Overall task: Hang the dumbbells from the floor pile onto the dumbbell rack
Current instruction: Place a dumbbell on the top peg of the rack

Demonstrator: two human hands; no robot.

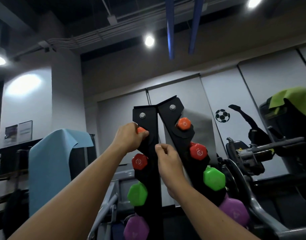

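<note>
A black A-frame dumbbell rack (149, 118) stands in front of me. My left hand (129, 137) grips the near head of an orange dumbbell (141, 130) at the top slot of the rack's left upright. Its far head (183, 123) sits in the top slot of the right upright. My right hand (167, 161) is loosely curled against the middle of the rack, between the uprights, and I cannot tell if it holds anything. Lower slots hold a red dumbbell (139, 161), a green one (137, 194) and a purple one (135, 228).
A blue mat (49, 163) hangs over a stand on the left. Gym machines with a bar (273, 146) and a green towel (291, 97) stand on the right. A grey wall with a football sticker (222, 115) lies behind the rack.
</note>
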